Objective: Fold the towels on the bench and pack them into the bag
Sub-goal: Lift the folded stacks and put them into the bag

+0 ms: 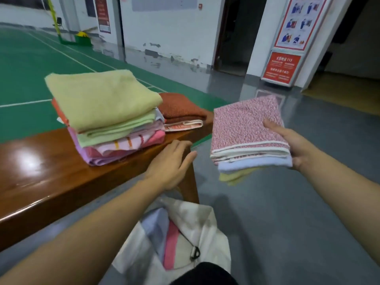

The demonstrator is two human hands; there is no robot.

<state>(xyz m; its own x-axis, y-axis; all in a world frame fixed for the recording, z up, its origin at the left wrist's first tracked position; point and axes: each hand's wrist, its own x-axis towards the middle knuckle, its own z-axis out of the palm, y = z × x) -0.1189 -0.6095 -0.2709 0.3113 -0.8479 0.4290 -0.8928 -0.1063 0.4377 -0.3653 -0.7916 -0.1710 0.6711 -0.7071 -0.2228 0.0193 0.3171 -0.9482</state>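
Observation:
My right hand (296,145) grips a small stack of folded towels (244,128) in the air to the right of the bench: a pink speckled one on top, a light blue and a yellow one beneath. My left hand (172,161) hovers over the bench's right end with fingers straight, holding nothing. A tall pile of folded towels (102,112), topped by a yellow one, sits on the wooden bench (41,171). A folded rust-brown towel (181,109) lies behind it. The white bag (191,221) stands open on the floor below my hands, with blue and pink towels inside.
The grey floor (287,202) spreads to the right of the bench. A green court floor (30,64) lies behind the bench. A red notice stand (281,67) leans at a pillar in the background. A dark knee shows at the bottom edge.

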